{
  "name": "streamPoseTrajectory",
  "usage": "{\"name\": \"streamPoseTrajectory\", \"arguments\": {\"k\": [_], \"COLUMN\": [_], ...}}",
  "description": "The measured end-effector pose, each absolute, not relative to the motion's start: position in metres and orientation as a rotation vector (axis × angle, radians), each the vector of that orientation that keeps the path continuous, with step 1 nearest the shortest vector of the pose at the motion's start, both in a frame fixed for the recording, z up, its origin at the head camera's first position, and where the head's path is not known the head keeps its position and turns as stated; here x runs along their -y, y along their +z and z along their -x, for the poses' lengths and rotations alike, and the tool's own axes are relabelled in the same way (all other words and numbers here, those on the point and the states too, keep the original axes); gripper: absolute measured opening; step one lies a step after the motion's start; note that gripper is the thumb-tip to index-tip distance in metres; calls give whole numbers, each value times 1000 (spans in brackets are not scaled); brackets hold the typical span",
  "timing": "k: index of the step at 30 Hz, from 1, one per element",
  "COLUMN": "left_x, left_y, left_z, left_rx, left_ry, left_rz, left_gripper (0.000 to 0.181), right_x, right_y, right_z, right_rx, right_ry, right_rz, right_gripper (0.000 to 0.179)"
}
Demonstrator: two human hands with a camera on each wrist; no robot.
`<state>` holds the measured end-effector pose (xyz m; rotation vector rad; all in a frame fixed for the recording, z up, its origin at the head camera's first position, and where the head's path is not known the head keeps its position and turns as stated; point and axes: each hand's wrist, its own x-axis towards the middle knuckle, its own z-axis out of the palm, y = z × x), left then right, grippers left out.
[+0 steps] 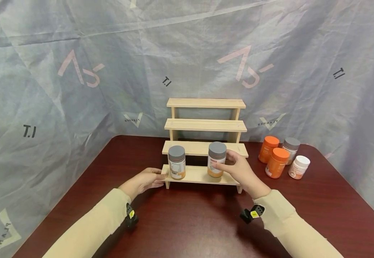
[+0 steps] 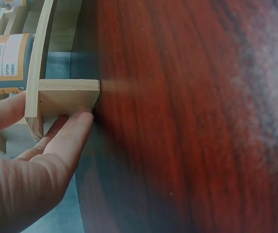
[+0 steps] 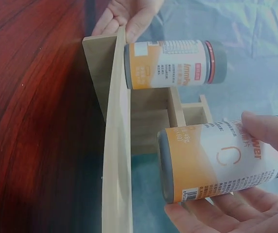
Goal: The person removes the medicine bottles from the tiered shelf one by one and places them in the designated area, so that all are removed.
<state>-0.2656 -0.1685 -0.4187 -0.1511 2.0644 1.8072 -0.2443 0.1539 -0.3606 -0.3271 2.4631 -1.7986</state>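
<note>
A stepped wooden display shelf (image 1: 205, 124) stands on the table. On the left of its lowest step sits a grey-lidded supplement jar (image 1: 176, 163), upright, with a white and orange label. My left hand (image 1: 145, 180) grips the left end of that step, thumb above the board and fingers underneath by the end support (image 2: 71, 94). Around a second grey-lidded jar (image 3: 221, 158), my right hand (image 1: 241, 171) has its thumb on one side and fingers on the other. In the right wrist view this jar's base is a small gap above the lowest step.
Right of the shelf, on the dark red table (image 1: 187, 222), stand two orange jars (image 1: 269, 148), another grey-lidded jar (image 1: 291, 147) and a white jar (image 1: 299, 167). A grey printed sheet (image 1: 199, 53) hangs behind the table and along its sides.
</note>
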Motion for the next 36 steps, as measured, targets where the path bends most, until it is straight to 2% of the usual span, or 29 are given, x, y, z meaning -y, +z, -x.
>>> {"name": "streamPoseTrajectory", "arguments": {"k": [11, 24, 36], "left_x": [168, 170, 169], "left_y": [-420, -418, -418], "left_z": [267, 265, 263], "left_rx": [-2081, -2075, -2089], "left_ry": [1806, 1804, 1774], "left_rz": [157, 158, 144], "left_gripper": [50, 53, 56], "right_x": [-168, -196, -212], "right_y": [-353, -354, -352], "right_z": [241, 237, 233], "right_rx": [-2542, -2578, -2652], "right_ry": [-1772, -1743, -1712], "right_rz": [289, 255, 222], "right_gripper": [67, 74, 70]}}
